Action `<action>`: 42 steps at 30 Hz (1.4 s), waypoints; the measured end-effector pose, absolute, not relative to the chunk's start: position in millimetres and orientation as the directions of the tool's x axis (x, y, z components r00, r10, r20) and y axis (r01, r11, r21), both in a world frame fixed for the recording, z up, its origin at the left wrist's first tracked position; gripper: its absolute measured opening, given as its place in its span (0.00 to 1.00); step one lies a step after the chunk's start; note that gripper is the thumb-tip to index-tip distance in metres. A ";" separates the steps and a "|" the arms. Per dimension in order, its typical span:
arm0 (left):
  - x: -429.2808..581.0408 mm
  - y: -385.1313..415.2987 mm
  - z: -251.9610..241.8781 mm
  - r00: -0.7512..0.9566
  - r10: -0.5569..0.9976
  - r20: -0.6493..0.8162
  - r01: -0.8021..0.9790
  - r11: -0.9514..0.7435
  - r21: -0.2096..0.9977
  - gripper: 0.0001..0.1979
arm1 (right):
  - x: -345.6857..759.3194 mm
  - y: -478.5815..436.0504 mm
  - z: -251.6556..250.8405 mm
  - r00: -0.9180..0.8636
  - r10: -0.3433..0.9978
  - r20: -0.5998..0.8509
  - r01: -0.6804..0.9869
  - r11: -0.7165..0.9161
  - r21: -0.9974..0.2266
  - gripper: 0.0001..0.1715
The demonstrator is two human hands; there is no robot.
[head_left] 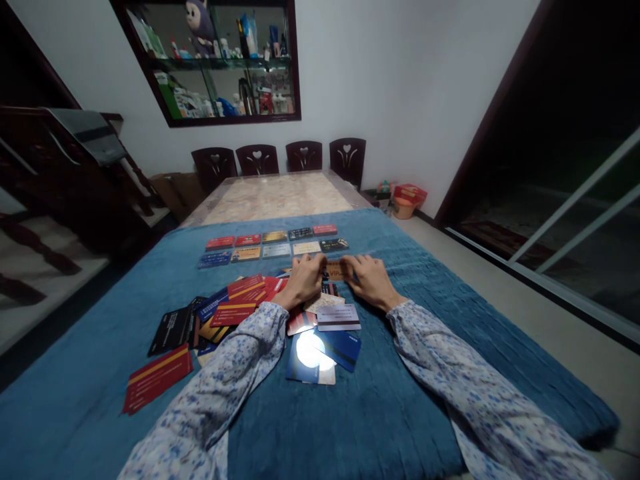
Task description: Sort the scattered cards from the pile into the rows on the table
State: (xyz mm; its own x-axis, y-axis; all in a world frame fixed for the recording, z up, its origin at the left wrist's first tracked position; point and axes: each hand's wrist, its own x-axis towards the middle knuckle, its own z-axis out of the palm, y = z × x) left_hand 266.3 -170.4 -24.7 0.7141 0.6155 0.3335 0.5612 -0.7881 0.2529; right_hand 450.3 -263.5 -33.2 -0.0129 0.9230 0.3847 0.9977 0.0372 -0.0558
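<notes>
Two card rows (275, 250) (five apiece) — four chairs (270, 163)

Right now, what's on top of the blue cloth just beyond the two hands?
Two rows of five cards lie on the blue cloth; anything beneath those cards is covered, so I cannot tell whether any are stacked.

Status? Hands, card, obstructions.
Left hand, right hand: holding gold VIP card at opposite ends. Left sleeve overlaps card pile. Glare masks part of blue cards.

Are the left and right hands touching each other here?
Apart. The head view shows it: between the left hand and right hand is a gap, where the gold VIP card shows.
</notes>
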 end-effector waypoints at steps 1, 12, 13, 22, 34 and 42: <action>266.6 -170.9 -24.2 0.712 0.621 0.326 0.566 -0.783 0.256 0.17 | 450.5 -263.3 -33.1 -0.015 0.924 0.381 0.998 0.039 -0.054 0.23; 268.7 -167.5 -17.7 0.685 0.628 0.370 0.537 -0.778 0.326 0.20 | 459.3 -259.7 -31.7 -0.050 0.902 0.430 0.998 0.062 -0.015 0.30; 268.0 -166.6 -17.5 0.692 0.618 0.374 0.526 -0.786 0.326 0.21 | 460.2 -259.5 -31.5 -0.051 0.898 0.437 0.998 0.065 -0.016 0.29; 263.0 -161.7 -21.9 0.750 0.563 0.348 0.503 -0.826 0.253 0.23 | 468.3 -256.7 -34.5 -0.061 0.898 0.436 0.992 0.102 -0.071 0.28; 255.5 -164.0 -15.6 0.766 0.564 0.308 0.533 -0.826 0.186 0.17 | 466.0 -252.4 -26.9 -0.058 0.925 0.375 0.983 0.118 -0.139 0.26; 234.8 -164.7 0.1 0.747 0.612 0.259 0.581 -0.791 0.192 0.10 | 448.3 -245.6 -10.9 -0.150 0.926 0.345 0.972 0.202 -0.118 0.16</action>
State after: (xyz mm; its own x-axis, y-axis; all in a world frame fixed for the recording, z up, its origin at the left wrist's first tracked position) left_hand 234.8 -164.7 0.1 0.7473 0.6120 0.2591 0.5812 -0.7909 0.1917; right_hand 448.3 -245.6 -10.9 -0.1503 0.9263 0.3454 0.9723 0.2017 -0.1179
